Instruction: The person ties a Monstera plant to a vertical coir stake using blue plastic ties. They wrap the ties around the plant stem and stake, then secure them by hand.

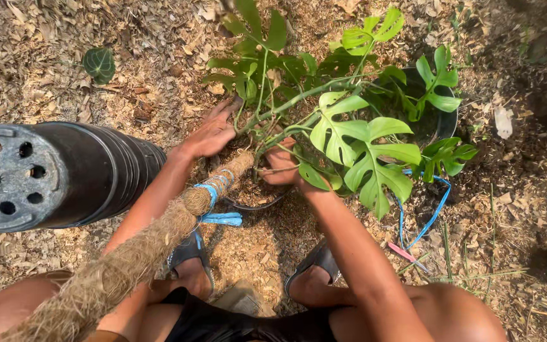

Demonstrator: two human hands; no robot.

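Note:
A split-leaf green plant (349, 126) grows in a small black pot (257, 204) filled with soil, on ground strewn with dry leaves. My left hand (213, 133) lies flat on the soil at the pot's far left side, fingers spread, beside the stems. My right hand (283, 168) presses on the soil at the plant's base, partly hidden under the leaves. A coir-wrapped pole (128, 259) with blue ties slants from the pot toward me, across my left arm.
A stack of black nursery pots (58, 174) lies on its side at the left. A second black pot (441, 120) stands behind the leaves at the right. Blue string (435, 212) and a pink tool (403, 253) lie on the ground. My sandalled feet (191, 259) flank the pot.

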